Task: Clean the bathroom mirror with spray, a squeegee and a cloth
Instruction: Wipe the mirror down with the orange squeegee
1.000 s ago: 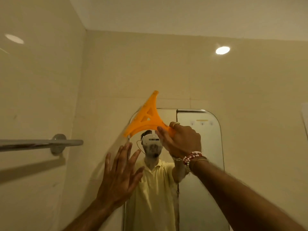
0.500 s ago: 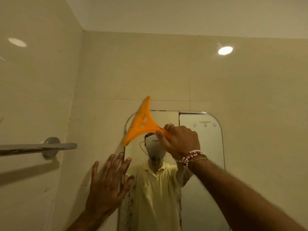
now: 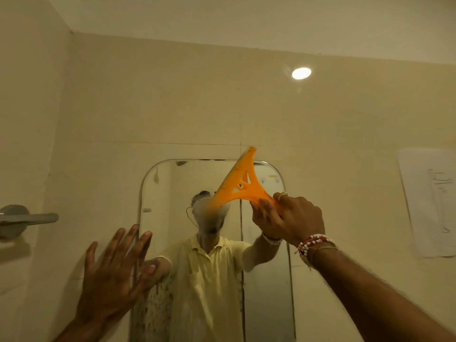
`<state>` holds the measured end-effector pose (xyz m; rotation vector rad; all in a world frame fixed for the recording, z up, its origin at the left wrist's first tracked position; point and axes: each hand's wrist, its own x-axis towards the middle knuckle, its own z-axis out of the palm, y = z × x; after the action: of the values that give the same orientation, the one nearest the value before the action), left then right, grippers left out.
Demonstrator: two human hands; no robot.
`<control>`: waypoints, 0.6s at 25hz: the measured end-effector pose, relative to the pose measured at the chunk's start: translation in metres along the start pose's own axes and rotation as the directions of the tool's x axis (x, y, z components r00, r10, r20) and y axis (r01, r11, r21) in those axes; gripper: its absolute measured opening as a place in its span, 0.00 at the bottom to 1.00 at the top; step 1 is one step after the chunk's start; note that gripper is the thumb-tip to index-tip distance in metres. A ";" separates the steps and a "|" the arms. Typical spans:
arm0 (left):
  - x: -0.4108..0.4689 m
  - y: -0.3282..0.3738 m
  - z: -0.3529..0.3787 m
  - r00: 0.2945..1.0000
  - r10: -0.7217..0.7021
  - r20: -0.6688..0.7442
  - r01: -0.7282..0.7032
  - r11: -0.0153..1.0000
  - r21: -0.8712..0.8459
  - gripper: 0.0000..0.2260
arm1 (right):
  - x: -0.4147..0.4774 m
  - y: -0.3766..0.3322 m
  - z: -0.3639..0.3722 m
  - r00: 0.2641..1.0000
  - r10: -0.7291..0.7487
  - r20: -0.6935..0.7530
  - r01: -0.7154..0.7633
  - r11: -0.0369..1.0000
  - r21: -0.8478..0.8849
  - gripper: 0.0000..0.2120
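The room sits in dim, warm yellow light. A round lamp glare (image 3: 301, 73) shines off the glossy wall tile (image 3: 172, 95). The squeegee (image 3: 240, 186) smears into motion blur at its lower tip, the left hand (image 3: 108, 280) looks soft, and wall lines bow near the edges.

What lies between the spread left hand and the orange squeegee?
In the head view, only the mirror lies between the left hand and the squeegee: bare glass showing the person's reflection, nothing else.
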<state>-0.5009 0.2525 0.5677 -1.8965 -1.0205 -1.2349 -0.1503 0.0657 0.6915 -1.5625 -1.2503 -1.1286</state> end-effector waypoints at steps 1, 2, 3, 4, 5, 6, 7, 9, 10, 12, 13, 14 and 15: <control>0.000 0.000 0.000 1.000 0.000 0.002 0.000 1.000 0.008 0.33 | -0.004 0.007 -0.003 1.000 0.031 -0.001 -0.031 0.999 0.014 0.32; 0.000 0.001 0.000 1.000 0.000 0.004 0.000 1.000 0.011 0.33 | -0.008 0.015 -0.005 0.998 0.059 -0.001 -0.059 0.998 0.014 0.33; 0.001 0.002 -0.001 1.000 0.002 0.007 -0.002 1.000 0.012 0.33 | -0.012 0.020 -0.006 0.997 0.080 -0.003 -0.080 0.997 0.009 0.33; 0.001 0.003 -0.002 1.000 0.002 0.013 -0.002 1.000 0.012 0.33 | -0.016 0.023 -0.006 0.995 0.096 -0.010 -0.096 0.995 0.007 0.33; 0.000 0.004 -0.003 1.000 -0.002 0.019 0.002 1.000 0.012 0.33 | -0.020 0.025 -0.005 0.994 0.113 -0.012 -0.112 0.993 0.021 0.34; 0.000 0.005 -0.004 1.000 -0.009 0.025 0.008 1.000 0.011 0.34 | -0.023 0.025 -0.003 0.991 0.131 -0.004 -0.130 0.990 0.046 0.33; -0.001 0.006 -0.005 0.999 -0.017 0.030 0.016 1.000 0.009 0.34 | -0.026 0.024 -0.001 0.988 0.151 0.019 -0.152 0.986 0.073 0.32; -0.001 0.011 -0.008 0.999 -0.030 0.029 0.030 1.000 0.006 0.34 | -0.028 0.018 0.002 0.978 0.185 0.096 -0.196 0.974 0.114 0.29; -0.002 0.014 -0.009 0.999 -0.037 0.029 0.037 0.999 0.003 0.34 | -0.029 0.015 0.002 0.972 0.196 0.126 -0.212 0.968 0.132 0.28; -0.002 0.019 -0.011 0.998 -0.056 0.031 0.056 0.998 -0.008 0.35 | -0.030 0.006 0.004 0.966 0.208 0.154 -0.234 0.957 0.174 0.26; -0.003 0.021 -0.011 0.997 -0.066 0.033 0.066 0.998 -0.014 0.35 | -0.031 0.002 0.005 0.964 0.213 0.161 -0.243 0.950 0.197 0.25; -0.003 0.023 -0.012 0.996 -0.076 0.039 0.077 0.997 -0.019 0.35 | -0.032 -0.002 0.006 0.961 0.217 0.172 -0.252 0.942 0.221 0.25; -0.003 0.024 -0.013 0.995 -0.087 0.042 0.088 0.996 -0.020 0.35 | -0.034 -0.006 0.007 0.957 0.222 0.185 -0.264 0.933 0.243 0.25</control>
<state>-0.4862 0.2291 0.5671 -1.9192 -1.1270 -1.2655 -0.1586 0.0648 0.6577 -1.5695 -1.2116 -0.6620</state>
